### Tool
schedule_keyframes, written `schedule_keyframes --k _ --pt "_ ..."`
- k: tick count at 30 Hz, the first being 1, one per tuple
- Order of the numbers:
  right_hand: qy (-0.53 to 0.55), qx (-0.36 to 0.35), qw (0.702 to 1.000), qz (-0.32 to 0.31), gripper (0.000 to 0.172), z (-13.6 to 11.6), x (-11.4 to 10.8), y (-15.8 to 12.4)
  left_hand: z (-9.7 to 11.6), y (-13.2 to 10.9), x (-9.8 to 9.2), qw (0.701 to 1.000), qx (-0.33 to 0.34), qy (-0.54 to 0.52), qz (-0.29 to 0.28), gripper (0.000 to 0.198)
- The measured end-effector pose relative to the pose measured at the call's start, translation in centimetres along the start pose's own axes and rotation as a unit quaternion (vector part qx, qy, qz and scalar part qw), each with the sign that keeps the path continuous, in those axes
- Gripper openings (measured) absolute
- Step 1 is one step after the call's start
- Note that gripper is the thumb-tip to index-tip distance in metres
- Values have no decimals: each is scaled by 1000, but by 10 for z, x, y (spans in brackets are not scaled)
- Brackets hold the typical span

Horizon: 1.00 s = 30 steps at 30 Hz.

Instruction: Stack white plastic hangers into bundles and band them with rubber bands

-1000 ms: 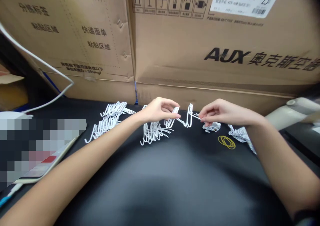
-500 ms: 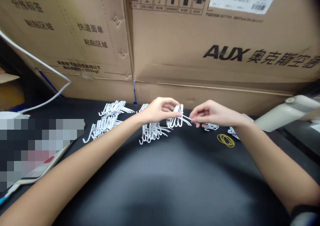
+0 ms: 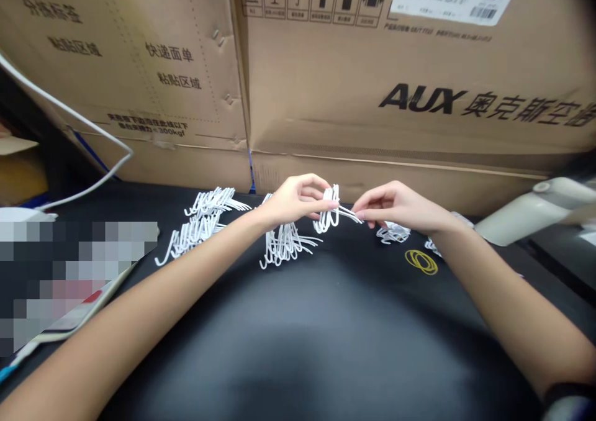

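Note:
My left hand (image 3: 298, 202) pinches a small stack of white wire hooks (image 3: 329, 211) above the black table (image 3: 298, 334). My right hand (image 3: 395, 207) is closed on the straight end of a hook that lies against that stack. Just below my left wrist rests a bundle of white hooks (image 3: 284, 246). Two more bundles, the far-left hooks (image 3: 195, 231) and the back hooks (image 3: 215, 200), lie to the left. Loose white hooks (image 3: 395, 233) sit under my right hand.
Yellow rubber bands (image 3: 421, 261) lie right of centre. Large cardboard boxes (image 3: 372, 79) wall off the back of the table. A white cable (image 3: 93, 185) runs down at the left, and a pale plastic object (image 3: 535, 213) lies at the right.
My right hand moved left and brought a separate white hook against the stack in my left hand; both hands rose slightly.

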State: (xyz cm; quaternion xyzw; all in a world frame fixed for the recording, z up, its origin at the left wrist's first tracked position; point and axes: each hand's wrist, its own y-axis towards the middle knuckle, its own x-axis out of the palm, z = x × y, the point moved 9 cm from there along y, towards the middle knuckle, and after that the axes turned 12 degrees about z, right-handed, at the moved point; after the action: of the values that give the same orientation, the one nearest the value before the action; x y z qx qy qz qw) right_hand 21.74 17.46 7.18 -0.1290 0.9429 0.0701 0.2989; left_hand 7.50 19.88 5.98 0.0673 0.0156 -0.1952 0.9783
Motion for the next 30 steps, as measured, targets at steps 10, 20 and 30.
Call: schedule_keyframes --k 10,20,30 --pt "22 -6 1000 17 24 -1 -3 -1 0 0 -1 1000 -3 7 7 40" --pt "20 -35 999 13 27 -6 8 1 0 0 0 1000 15 19 -3 45" --pt "11 -64 997 47 26 -11 13 -4 -3 1 -1 999 17 29 1 44"
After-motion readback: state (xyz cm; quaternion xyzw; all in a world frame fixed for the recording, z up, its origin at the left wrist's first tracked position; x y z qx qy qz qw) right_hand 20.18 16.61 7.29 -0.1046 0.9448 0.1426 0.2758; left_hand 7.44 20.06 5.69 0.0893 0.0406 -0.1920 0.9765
